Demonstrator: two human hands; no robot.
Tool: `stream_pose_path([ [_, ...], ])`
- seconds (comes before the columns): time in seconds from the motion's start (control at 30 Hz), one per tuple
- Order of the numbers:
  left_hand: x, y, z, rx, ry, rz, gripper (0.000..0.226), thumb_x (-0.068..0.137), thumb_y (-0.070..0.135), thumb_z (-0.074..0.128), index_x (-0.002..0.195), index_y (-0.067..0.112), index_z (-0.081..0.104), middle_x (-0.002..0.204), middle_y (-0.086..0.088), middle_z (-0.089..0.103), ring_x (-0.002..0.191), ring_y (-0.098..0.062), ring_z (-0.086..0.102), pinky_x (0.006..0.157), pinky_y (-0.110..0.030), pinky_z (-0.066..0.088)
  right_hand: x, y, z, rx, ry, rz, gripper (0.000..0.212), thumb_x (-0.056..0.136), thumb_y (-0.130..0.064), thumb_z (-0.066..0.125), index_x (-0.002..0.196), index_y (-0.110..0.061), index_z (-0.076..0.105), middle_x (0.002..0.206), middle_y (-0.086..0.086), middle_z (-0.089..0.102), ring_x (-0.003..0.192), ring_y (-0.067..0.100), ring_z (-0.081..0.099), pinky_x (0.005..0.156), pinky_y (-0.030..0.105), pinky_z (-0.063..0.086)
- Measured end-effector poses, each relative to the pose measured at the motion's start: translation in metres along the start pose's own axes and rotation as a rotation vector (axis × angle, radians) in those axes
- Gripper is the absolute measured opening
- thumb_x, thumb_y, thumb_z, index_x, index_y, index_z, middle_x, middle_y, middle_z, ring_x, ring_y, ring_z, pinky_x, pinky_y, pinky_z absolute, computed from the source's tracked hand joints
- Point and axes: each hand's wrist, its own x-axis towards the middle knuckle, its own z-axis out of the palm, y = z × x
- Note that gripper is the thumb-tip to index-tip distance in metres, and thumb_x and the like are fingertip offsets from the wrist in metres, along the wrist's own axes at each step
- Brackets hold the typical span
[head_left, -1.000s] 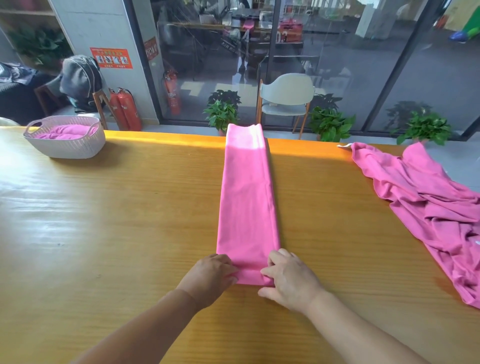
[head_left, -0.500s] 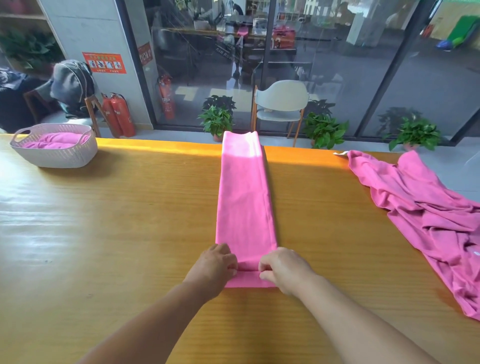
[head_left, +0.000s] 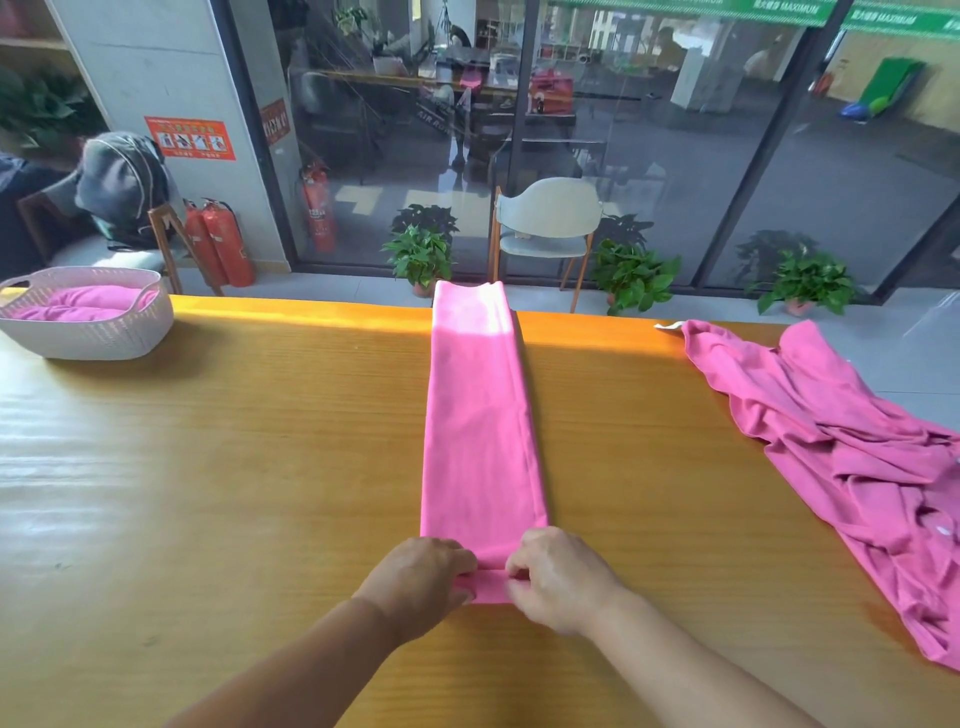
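A pink cloth (head_left: 480, 441), folded into a long narrow strip, lies down the middle of the wooden table (head_left: 234, 493), from the far edge toward me. Its near end is turned over into a small roll. My left hand (head_left: 421, 582) grips the roll's left side with curled fingers. My right hand (head_left: 558, 579) grips the right side the same way. Both hands sit side by side on the near end, and a short piece of the roll shows between them.
A white woven basket (head_left: 88, 332) holding rolled pink cloth stands at the table's far left. A crumpled pink garment (head_left: 841, 457) sprawls over the right side. Behind the table are glass doors, potted plants, a white chair (head_left: 550, 223) and red fire extinguishers (head_left: 218, 244).
The near end of the strip has been turned over from flat into a small roll, with both hands curling round it. The camera has tilted up a little.
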Motion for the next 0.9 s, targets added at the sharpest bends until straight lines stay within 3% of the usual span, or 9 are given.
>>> stream_pose_path([
  [0.1,0.01,-0.004,-0.008,-0.08,-0.102,-0.089,0.02,0.09,0.031,0.062,0.106,0.022,0.069,0.1,0.004,0.067,0.088,-0.015,0.059,0.075,-0.025,0.045,0.006,0.002,-0.001,-0.088,-0.068,-0.03,0.035,0.084,-0.046,0.07,0.106,-0.018,0.072,0.095,-0.006,0.05,0.106,0.017,0.052,0.092,0.029,0.041],
  [0.23,0.022,-0.009,-0.017,-0.177,-0.198,-0.166,0.017,0.086,0.029,0.065,0.101,0.023,0.072,0.09,0.003,0.065,0.078,-0.015,0.058,0.063,-0.024,0.045,0.013,0.0,-0.006,-0.173,-0.117,-0.051,0.033,0.093,-0.044,0.061,0.106,-0.016,0.072,0.094,-0.004,0.043,0.107,0.021,0.049,0.099,0.034,0.04],
  [0.4,0.025,-0.014,-0.015,-0.221,-0.171,-0.163,0.016,0.089,0.029,0.063,0.1,0.022,0.073,0.103,0.003,0.059,0.091,-0.016,0.058,0.077,-0.029,0.049,0.023,-0.001,-0.015,-0.18,-0.203,0.014,0.029,0.099,-0.041,0.052,0.1,-0.019,0.071,0.097,-0.002,0.039,0.112,0.021,0.043,0.099,0.034,0.034],
  [0.47,0.024,-0.013,-0.015,-0.209,-0.118,-0.138,0.022,0.092,0.031,0.061,0.11,0.025,0.071,0.109,0.005,0.055,0.097,-0.013,0.055,0.085,-0.026,0.046,0.028,-0.001,-0.018,-0.149,-0.234,0.047,0.029,0.099,-0.04,0.053,0.095,-0.018,0.071,0.099,-0.001,0.041,0.114,0.021,0.043,0.101,0.035,0.035],
  [0.53,0.023,-0.009,-0.013,-0.088,-0.073,-0.074,0.029,0.097,0.032,0.054,0.124,0.024,0.061,0.117,0.003,0.057,0.108,-0.014,0.052,0.095,-0.027,0.042,0.034,-0.001,-0.019,-0.114,-0.257,0.089,0.026,0.097,-0.039,0.057,0.101,-0.019,0.072,0.103,0.0,0.044,0.117,0.023,0.046,0.098,0.035,0.038],
  [0.63,0.02,-0.005,-0.01,0.052,0.034,-0.006,0.027,0.1,0.03,0.044,0.118,0.019,0.061,0.12,0.0,0.059,0.112,-0.018,0.05,0.097,-0.03,0.04,0.043,-0.002,-0.02,-0.077,-0.286,0.16,0.024,0.095,-0.04,0.061,0.108,-0.024,0.073,0.104,0.0,0.047,0.118,0.025,0.052,0.092,0.035,0.043],
  [0.77,0.022,-0.009,-0.015,0.091,-0.085,0.04,0.033,0.091,0.045,0.059,0.111,0.018,0.065,0.11,0.001,0.058,0.101,-0.017,0.052,0.09,-0.033,0.045,0.049,-0.002,-0.021,-0.065,-0.296,0.189,0.021,0.095,-0.037,0.061,0.107,-0.025,0.074,0.113,0.004,0.06,0.108,0.025,0.059,0.085,0.03,0.045],
  [0.9,0.032,-0.014,-0.022,0.052,-0.161,0.023,0.03,0.088,0.036,0.064,0.113,0.02,0.066,0.112,0.0,0.06,0.104,-0.019,0.054,0.092,-0.034,0.046,0.049,0.003,-0.02,0.006,-0.224,0.219,0.02,0.087,-0.039,0.07,0.104,-0.029,0.073,0.1,-0.007,0.068,0.094,0.018,0.063,0.08,0.031,0.052],
])
